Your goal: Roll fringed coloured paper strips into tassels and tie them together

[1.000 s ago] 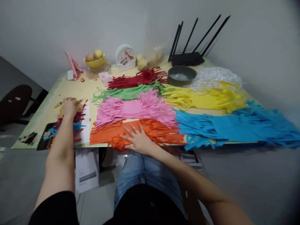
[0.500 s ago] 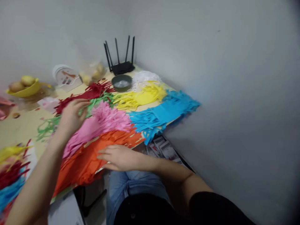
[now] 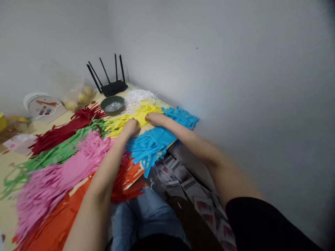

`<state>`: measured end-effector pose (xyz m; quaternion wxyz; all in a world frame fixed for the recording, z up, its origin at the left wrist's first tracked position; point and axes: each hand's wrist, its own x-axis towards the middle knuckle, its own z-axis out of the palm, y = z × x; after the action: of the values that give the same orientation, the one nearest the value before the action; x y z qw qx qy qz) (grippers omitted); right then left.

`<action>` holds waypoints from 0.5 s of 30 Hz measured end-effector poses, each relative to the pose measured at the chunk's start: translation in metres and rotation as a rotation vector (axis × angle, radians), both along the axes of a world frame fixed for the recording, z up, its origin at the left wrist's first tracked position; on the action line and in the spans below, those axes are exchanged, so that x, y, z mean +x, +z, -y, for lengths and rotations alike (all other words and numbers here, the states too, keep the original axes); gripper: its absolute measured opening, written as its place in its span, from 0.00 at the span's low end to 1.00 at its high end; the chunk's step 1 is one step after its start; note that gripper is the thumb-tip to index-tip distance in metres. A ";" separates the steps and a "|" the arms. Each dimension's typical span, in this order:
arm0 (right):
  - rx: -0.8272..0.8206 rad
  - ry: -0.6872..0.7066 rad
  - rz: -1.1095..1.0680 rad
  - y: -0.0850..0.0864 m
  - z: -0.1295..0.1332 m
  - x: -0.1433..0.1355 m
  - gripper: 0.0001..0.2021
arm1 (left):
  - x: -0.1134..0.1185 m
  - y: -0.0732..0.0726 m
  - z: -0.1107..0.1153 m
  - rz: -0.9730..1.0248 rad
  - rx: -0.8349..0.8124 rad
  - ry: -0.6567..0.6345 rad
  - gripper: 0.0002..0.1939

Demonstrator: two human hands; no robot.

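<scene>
My left hand (image 3: 133,126) is closed at the near side of a yellow fringed sheet (image 3: 142,116), its fingers curled on the strips. Further right, my right hand (image 3: 155,119) pinches the same sheet near its middle. Just below both hands lies a blue fringed sheet (image 3: 162,136), its strips hanging over the table edge. Pink (image 3: 74,170), green (image 3: 61,148), dark red (image 3: 62,134) and orange (image 3: 62,218) fringed sheets spread out to the left. Whether they are paper or cloth, I cannot tell.
A green bowl (image 3: 112,106) with clear pieces stands behind the yellow sheet, beside white shredded strips (image 3: 138,99). A black router (image 3: 113,88) stands in the corner. Yellow fruit (image 3: 83,96) and a white holder (image 3: 45,108) are back left. Packaged items (image 3: 183,181) lie below the table edge.
Both hands have moved from the pink and orange sheets to the yellow one and closed on it. The view has turned right.
</scene>
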<state>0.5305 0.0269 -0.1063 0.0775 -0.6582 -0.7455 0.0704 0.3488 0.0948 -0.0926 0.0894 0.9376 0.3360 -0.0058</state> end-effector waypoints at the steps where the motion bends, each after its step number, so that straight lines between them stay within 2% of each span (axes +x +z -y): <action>1: -0.006 0.000 0.002 -0.002 -0.003 0.004 0.13 | 0.001 -0.002 -0.002 0.001 -0.004 0.011 0.19; 7: -0.007 -0.018 -0.035 -0.002 -0.008 0.021 0.10 | 0.009 0.000 -0.016 -0.004 -0.095 0.080 0.18; 15: -0.010 -0.024 -0.081 0.001 -0.007 0.023 0.08 | 0.012 0.005 -0.029 0.050 -0.182 0.135 0.15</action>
<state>0.5535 0.0342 -0.1054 0.1053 -0.6640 -0.7335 0.0998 0.3605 0.1243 -0.0879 0.1824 0.9008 0.3940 -0.0068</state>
